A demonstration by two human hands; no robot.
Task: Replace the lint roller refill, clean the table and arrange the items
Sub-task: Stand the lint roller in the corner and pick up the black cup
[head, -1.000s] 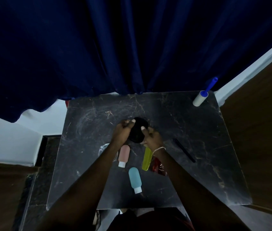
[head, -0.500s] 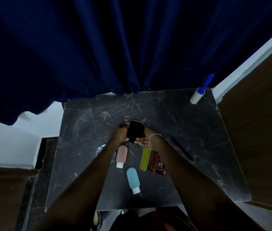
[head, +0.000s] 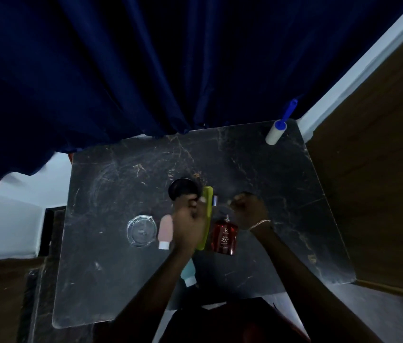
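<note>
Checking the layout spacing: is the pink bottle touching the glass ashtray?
Apart. The head view shows a strip of dark table between the pink bottle and the glass ashtray.

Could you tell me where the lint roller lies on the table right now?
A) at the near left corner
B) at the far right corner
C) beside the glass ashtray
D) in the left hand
B: the lint roller lies alone at the table's far right corner, its blue handle pointing past the edge, well away from both hands and the ashtray.
</note>
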